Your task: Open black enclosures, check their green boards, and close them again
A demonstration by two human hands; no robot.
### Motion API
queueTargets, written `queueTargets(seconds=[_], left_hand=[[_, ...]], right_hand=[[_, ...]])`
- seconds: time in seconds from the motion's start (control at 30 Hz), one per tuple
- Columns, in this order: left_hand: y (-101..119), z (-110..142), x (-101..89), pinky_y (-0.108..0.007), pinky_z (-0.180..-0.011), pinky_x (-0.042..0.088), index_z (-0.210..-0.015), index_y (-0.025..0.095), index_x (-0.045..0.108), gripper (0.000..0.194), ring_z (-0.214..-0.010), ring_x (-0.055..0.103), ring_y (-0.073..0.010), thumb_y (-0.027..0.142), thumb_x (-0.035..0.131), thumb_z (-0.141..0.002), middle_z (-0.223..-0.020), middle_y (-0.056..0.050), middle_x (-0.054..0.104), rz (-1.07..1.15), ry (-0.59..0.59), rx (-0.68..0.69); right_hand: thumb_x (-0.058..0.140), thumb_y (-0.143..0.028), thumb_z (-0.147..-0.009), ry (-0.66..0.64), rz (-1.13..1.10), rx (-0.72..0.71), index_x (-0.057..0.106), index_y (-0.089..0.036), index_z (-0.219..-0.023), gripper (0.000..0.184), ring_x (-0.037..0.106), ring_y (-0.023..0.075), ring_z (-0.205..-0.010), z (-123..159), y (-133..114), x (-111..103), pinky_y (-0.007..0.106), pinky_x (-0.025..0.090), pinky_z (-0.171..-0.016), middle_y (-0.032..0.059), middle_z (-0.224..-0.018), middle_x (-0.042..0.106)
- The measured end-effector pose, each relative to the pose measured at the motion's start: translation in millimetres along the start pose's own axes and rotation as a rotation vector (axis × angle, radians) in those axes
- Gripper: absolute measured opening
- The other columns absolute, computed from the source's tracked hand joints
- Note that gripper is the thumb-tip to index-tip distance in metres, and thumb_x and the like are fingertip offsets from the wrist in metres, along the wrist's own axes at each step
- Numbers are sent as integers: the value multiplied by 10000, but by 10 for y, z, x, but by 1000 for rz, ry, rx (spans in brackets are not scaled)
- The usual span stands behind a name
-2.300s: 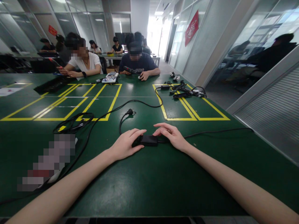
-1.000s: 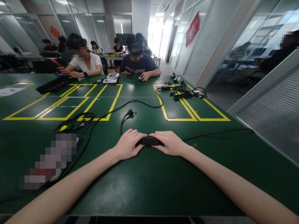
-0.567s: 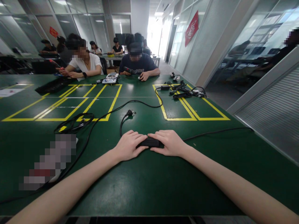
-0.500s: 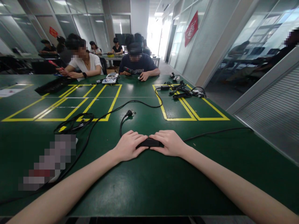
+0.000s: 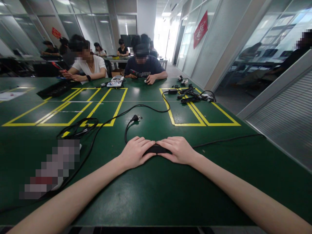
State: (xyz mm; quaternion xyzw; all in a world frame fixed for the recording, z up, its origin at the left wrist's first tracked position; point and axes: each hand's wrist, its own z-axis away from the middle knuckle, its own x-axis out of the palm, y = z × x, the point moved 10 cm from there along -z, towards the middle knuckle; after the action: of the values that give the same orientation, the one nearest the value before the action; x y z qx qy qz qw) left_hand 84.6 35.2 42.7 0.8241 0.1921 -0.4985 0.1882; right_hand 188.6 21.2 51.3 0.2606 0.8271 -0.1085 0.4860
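A black power adapter [image 5: 156, 149] lies on the green table between my hands, its ends hidden under them. My left hand [image 5: 136, 151] is closed on its left end, fingers over the top and thumb along the near side. Mirroring it, my right hand [image 5: 177, 150] grips the right end the same way. The fingertips of both hands nearly meet over the middle. A short cord with a black plug [image 5: 135, 118] curves out beyond my left hand. From behind my right hand a thin black cable [image 5: 229, 139] runs to the table's right edge.
On the left lie a coiled black cable [image 5: 77, 130] and a long blurred-out object [image 5: 52, 169]. Yellow tape [image 5: 114, 110] marks the table [image 5: 136, 201]. Black adapters and cables [image 5: 192, 96] are heaped at the far right. Co-workers [image 5: 143, 66] sit across.
Both hands stay on the adapter, with hardly any movement. Across the table, a co-worker's red-and-black handheld object has tilted slightly.
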Motion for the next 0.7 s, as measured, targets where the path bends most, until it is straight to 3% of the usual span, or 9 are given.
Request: queueTargets(seconds=[0.1,0.2,0.3,0.37,0.5,0.7], left_hand=[[-120,-4,1,-366,-828,533,-1225,167,669,473,-930,699,-252,562,569,-984,-1052,-105,751,156,-19,-187],[-247,23,70,-322,-782,513,-1023,207,716,437,-854,692,-212,476,375,-1069,-939,-49,751,289,-103,-434],[-247,35,125,-312,-717,473,-880,204,694,458,-768,657,-209,552,437,-1033,-832,-31,728,341,-211,-527],[-265,57,131,-301,-690,458,-926,206,685,408,-750,640,-199,561,498,-1002,-850,-19,720,423,-222,-578],[-255,63,73,-290,-680,468,-1004,206,636,343,-771,630,-186,541,574,-967,-903,-10,703,495,-127,-530],[-162,39,22,-294,-657,461,-1022,204,597,301,-743,627,-185,498,628,-968,-888,-13,649,276,-37,-304]], right_hand=[[466,-385,-1089,19,63,-62,658,-121,-1231,356,719,196,-823,0,-68,-37,316,518,-692,126,-1084,782],[428,-344,-1102,48,122,-126,662,-118,-1256,360,716,193,-874,14,-141,-60,312,521,-719,138,-1144,771],[436,-307,-1098,79,147,-154,669,-125,-1266,341,709,190,-894,31,-173,-71,310,522,-724,145,-1169,761],[446,-267,-1091,106,148,-149,665,-134,-1285,322,707,179,-901,36,-167,-86,297,520,-728,148,-1188,753],[477,-227,-1066,127,100,-123,649,-129,-1313,316,716,179,-858,35,-126,-96,292,531,-706,148,-1159,754],[567,-380,-1035,57,-259,40,616,-154,-1368,405,745,232,-957,16,43,-30,341,609,-788,145,-1149,756]])
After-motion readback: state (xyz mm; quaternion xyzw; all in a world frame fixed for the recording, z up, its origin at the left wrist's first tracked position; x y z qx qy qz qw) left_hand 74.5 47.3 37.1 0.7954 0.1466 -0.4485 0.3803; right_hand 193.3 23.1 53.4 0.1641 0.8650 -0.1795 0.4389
